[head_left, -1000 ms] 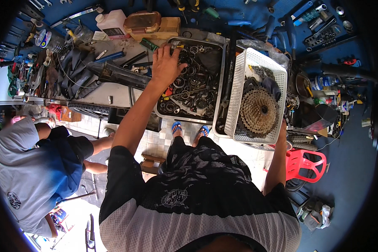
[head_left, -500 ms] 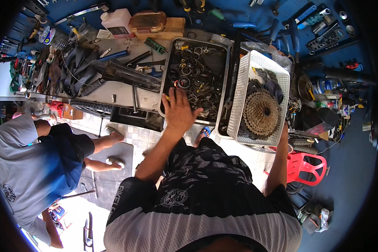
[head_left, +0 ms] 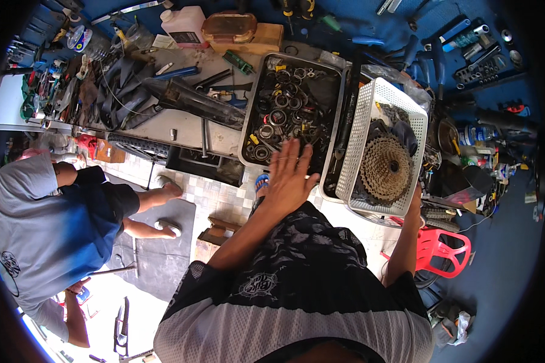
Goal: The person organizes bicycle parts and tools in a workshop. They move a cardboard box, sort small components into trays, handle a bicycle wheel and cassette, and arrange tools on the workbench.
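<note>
My left hand (head_left: 289,176) is open, palm down and fingers spread, over the near edge of a metal tray (head_left: 246,134). Small bearings, rings and other loose parts (head_left: 284,103) fill much of that tray. To its right, a white perforated plastic basket (head_left: 352,148) sits tilted, reaching past the bench's near edge. Inside it lie a large bicycle cassette (head_left: 384,169) and dark pieces partly hidden beneath. My right hand (head_left: 414,209) grips the basket at its near right corner; the basket hides most of the fingers.
A long dark frame-like part (head_left: 194,103) and several tools lie left of the tray. Behind stand a pinkish jug (head_left: 184,27) and a wooden box (head_left: 248,43). Tools hang on the blue wall. Another person (head_left: 60,224) is at left; a red chair (head_left: 445,251) stands at right.
My left hand has drawn back from over the tray's parts toward its near edge and right. The basket has shifted slightly with my right hand still at its corner. The whole view has shifted.
</note>
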Motion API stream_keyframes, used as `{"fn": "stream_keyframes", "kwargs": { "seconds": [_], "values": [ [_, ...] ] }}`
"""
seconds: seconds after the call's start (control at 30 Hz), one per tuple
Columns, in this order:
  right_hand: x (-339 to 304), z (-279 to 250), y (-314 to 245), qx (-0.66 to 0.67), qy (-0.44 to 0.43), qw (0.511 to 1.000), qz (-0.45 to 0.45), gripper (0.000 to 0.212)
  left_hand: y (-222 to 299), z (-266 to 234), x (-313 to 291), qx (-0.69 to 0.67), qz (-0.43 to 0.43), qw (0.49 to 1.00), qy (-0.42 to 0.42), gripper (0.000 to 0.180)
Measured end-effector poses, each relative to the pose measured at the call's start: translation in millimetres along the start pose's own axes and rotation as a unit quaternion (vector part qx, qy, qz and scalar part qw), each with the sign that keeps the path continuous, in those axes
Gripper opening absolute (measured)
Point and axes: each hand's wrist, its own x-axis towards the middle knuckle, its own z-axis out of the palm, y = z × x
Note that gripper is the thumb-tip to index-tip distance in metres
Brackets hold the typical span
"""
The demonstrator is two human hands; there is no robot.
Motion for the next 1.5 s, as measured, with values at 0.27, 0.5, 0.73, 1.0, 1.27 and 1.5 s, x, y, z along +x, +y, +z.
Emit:
{"fn": "stream_keyframes", "kwargs": {
  "seconds": [0.27,0.5,0.73,1.0,1.27,1.5],
  "values": [
    [-5,16,0,0.068,0.102,0.992,0.033,0.029,-31,-31,-40,0.188,-0.112,0.976,-0.025,0.083],
    [0,12,2,0.035,0.081,0.996,0.016,0.028,-21,-10,-14,0.096,-0.086,0.991,-0.019,0.094],
    [2,8,6,0.023,0.076,0.997,0.013,0.028,-35,-38,55,-0.004,0.020,1.000,0.007,0.075],
    [10,8,3,0.010,0.063,0.998,0.004,0.028,-89,-13,149,0.170,-0.011,0.985,0.015,0.084],
    [6,4,5,0.004,0.069,0.998,0.004,0.028,-37,6,76,0.129,0.043,0.990,0.035,0.073],
    [3,4,6,0.002,0.067,0.998,0.006,0.028,-23,-7,25,0.107,0.023,0.994,-0.018,0.068]
  ]
}}
